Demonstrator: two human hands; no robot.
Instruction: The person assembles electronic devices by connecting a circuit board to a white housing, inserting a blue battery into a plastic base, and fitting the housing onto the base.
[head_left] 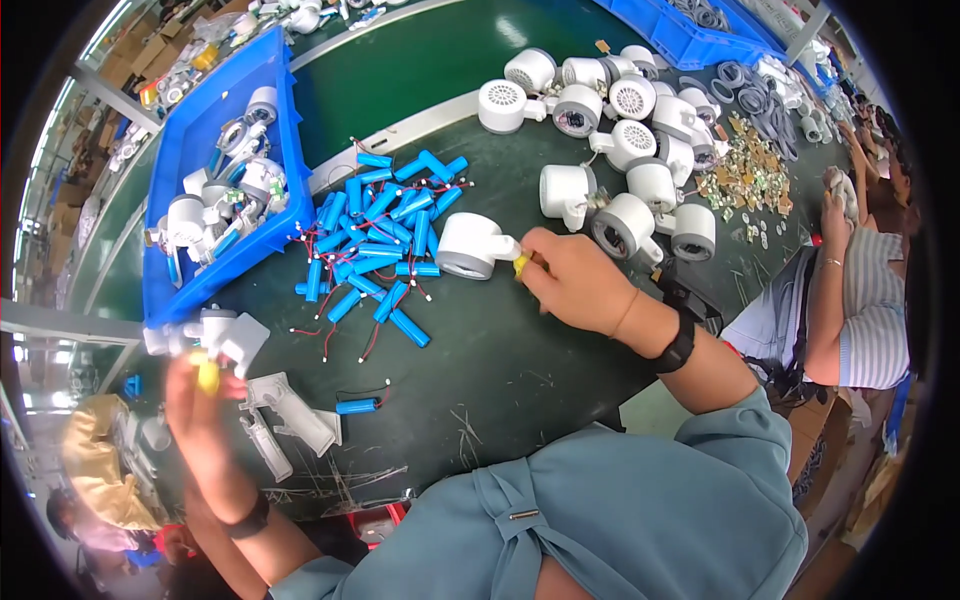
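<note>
My right hand [585,282] is closed on the short neck of a white, round fan housing [470,243] with a grey rim, beside the heap of batteries. Something yellow, like a finger cover, shows at its fingertips. My left hand [203,400] is smeared by motion at the left table edge, a yellow patch on a finger. White plastic parts [243,342] are right by its fingertips; whether it grips one I cannot tell. Near that hand lie pale handle shells [300,415] and a single blue battery [357,406] with wires.
Blue wired batteries [375,235] are heaped mid-table. A blue bin [298,150] of white parts stands left. More fan housings [632,145], small circuit boards [755,165] and grey rings [755,92] spread at the right. A co-worker in a striped top [872,300] sits to the right.
</note>
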